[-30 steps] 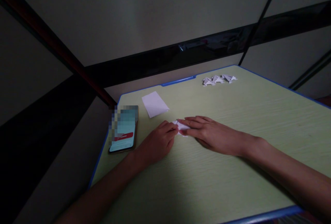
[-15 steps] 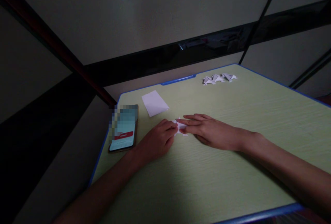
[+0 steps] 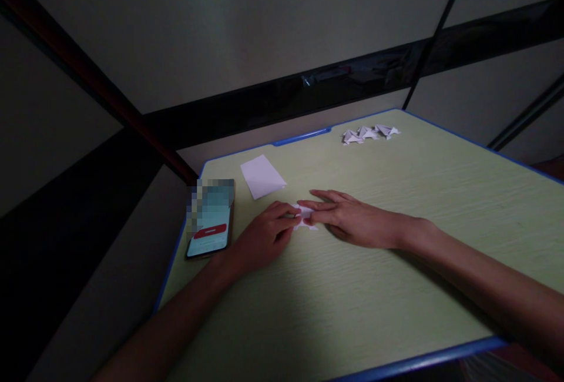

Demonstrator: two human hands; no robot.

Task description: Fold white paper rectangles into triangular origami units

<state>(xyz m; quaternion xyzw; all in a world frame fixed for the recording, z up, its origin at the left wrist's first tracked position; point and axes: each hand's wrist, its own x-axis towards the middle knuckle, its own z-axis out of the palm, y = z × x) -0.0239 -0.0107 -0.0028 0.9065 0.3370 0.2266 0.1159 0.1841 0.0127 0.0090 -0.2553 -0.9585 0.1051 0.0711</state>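
A small folded white paper [image 3: 306, 212] lies on the table between my hands, partly hidden by the fingers. My left hand [image 3: 268, 235] has its thumb and fingertips closed on the left side of the paper. From the right, my right hand [image 3: 355, 217] holds the same paper down with thumb and finger, its other fingers stretched out. A flat white sheet [image 3: 263, 177] rests just beyond my left hand. Left of that hand is a phone [image 3: 210, 217] with a lit screen, part of it pixelated.
Three folded paper figures [image 3: 370, 133] stand in a row near the far edge of the pale green table [image 3: 440, 194]. A blue strip [image 3: 302, 137] runs along that edge. Behind the table rises a panelled wall [image 3: 282, 29] with a dark band.
The whole view has shifted slightly. The right hand's fingers have moved a little over the paper, and its upper finger is lifted farther from the one below.
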